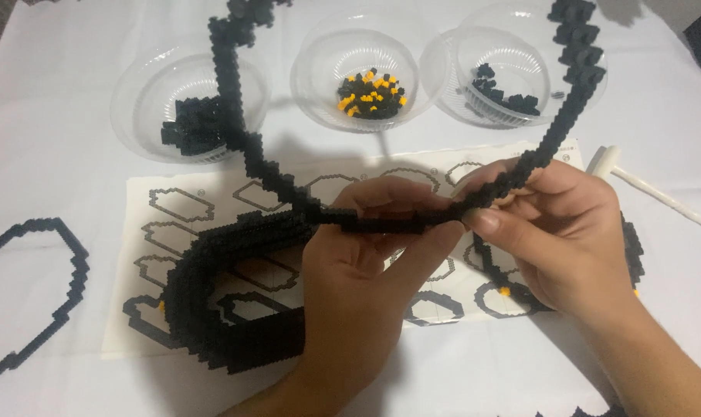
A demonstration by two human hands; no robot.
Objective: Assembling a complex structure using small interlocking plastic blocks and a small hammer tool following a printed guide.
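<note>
Both hands hold up one thin black ring made of small building bricks (246,143); it loops from the upper left down through my fingers and up again at the right. My left hand (366,255) pinches its lowest stretch from below, thumb and fingers closed on it. My right hand (559,232) grips the same stretch just to the right. Under my left hand a thick stack of black brick rings (211,309) lies on a printed instruction sheet (181,201).
Three clear plastic bowls stand at the back: left (146,93) and right (474,54) with black bricks, middle (327,62) with black and orange ones. Another black ring (72,255) lies at the left. A white tool (651,189) rests at the right on the white cloth.
</note>
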